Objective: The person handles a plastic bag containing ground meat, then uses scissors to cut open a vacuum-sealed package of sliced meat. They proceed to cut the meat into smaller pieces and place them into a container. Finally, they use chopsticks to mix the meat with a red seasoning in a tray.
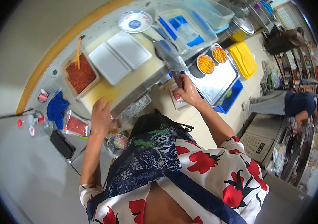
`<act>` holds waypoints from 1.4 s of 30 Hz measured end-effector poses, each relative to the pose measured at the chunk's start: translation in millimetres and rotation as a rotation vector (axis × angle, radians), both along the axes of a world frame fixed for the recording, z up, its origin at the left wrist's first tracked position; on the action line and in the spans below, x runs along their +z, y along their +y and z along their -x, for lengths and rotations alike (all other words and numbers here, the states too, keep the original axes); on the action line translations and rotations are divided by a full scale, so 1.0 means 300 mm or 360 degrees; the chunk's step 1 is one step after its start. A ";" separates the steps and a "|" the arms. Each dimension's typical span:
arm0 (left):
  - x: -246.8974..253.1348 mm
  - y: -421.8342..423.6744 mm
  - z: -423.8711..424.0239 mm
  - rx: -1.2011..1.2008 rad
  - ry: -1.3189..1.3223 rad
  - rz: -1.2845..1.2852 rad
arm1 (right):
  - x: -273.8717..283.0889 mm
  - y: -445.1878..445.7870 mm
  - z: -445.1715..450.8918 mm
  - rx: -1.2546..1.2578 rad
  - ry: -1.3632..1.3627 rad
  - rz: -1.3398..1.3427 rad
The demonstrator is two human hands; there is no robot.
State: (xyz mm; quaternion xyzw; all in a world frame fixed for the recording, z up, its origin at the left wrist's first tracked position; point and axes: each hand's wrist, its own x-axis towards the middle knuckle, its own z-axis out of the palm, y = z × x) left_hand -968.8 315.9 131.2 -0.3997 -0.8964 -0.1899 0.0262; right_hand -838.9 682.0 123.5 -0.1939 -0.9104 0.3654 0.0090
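My right hand grips the dark handle of a broad cleaver, its blade pointing away over the counter's edge. My left hand rests at the near edge of a yellowish cutting board, fingers spread, holding nothing. On the board lie two white rectangular lids or trays side by side. A clear container of red minced food, with an orange utensil handle upright in it, stands at the board's left end. Beyond the board is a white patterned bowl or plate.
Two cups of orange strips stand on a metal tray at the right. Near my left hand are a packet of red meat, a blue cloth and a phone. A person stands across the aisle.
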 end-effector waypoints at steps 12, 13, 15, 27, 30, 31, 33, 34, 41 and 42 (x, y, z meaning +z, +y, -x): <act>-0.148 0.990 0.126 -0.0473 0.0302 -0.0050 | 0.140 0.162 -0.655 -0.0186 -0.0289 -0.0016; -0.134 1.024 0.125 -0.0471 0.0227 0.0046 | 0.140 0.171 -0.697 -0.0251 -0.0325 -0.0030; -0.103 1.062 0.130 -0.0427 0.0076 0.0254 | 0.140 0.190 -0.759 -0.0341 -0.0397 -0.0051; 0.020 0.914 0.196 -0.0787 0.0472 -0.0141 | 0.043 0.355 -0.565 0.0072 -0.0148 -0.0113; 0.140 0.843 0.193 -0.0810 0.0391 -0.0244 | 0.026 0.386 -0.459 0.0208 -0.0190 -0.0146; 0.166 0.819 0.184 -0.0798 0.0396 -0.0362 | 0.013 0.395 -0.427 0.0248 -0.0220 -0.0162; 0.218 0.773 0.159 -0.0767 0.0442 -0.0502 | -0.026 0.398 -0.358 0.0352 -0.0187 -0.0109; 0.241 0.752 0.141 -0.0747 0.0475 -0.0528 | -0.029 0.392 -0.308 0.0390 -0.0146 -0.0130; 0.323 0.621 0.025 -0.0621 0.0577 -0.0545 | -0.124 0.328 0.029 0.0467 0.0152 -0.0118; 0.330 0.609 0.009 -0.0609 0.0585 -0.0555 | -0.144 0.329 0.073 0.0449 0.0185 -0.0150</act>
